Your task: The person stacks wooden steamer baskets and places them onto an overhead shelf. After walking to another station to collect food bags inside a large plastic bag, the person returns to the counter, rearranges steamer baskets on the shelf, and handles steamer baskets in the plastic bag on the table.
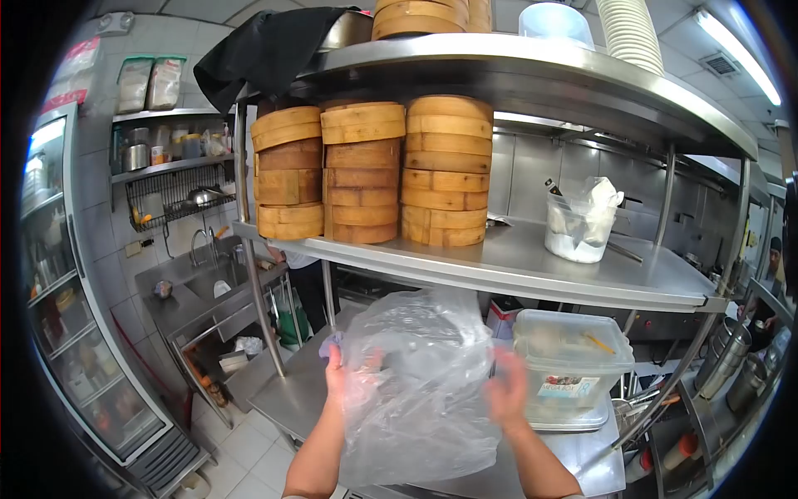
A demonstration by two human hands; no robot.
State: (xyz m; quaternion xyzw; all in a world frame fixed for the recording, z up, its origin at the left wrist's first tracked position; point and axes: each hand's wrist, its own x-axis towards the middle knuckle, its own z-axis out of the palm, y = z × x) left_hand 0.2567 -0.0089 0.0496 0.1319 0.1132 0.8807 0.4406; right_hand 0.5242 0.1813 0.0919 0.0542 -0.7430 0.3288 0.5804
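A large clear plastic bag (424, 391) hangs spread out between my two hands above the steel table. My left hand (339, 376) grips the bag's left side, thumb up, its fingers partly behind the film. A small purple piece, perhaps cloth (330, 343), shows at that thumb; what it is stays unclear. At the bag's right edge is my right hand (507, 391), smeared by motion, so its grip cannot be made out. Just right of it stands a lidded clear plastic box (572, 358) with a label on its front.
Stacked bamboo steamers (362, 175) stand on the steel shelf (515, 274) above my hands. A clear tub (578, 229) with white contents sits on its right. Left are a sink (212, 283) and a glass-door fridge (83, 316). A person's dark-clothed leg (307, 291) shows behind the shelf.
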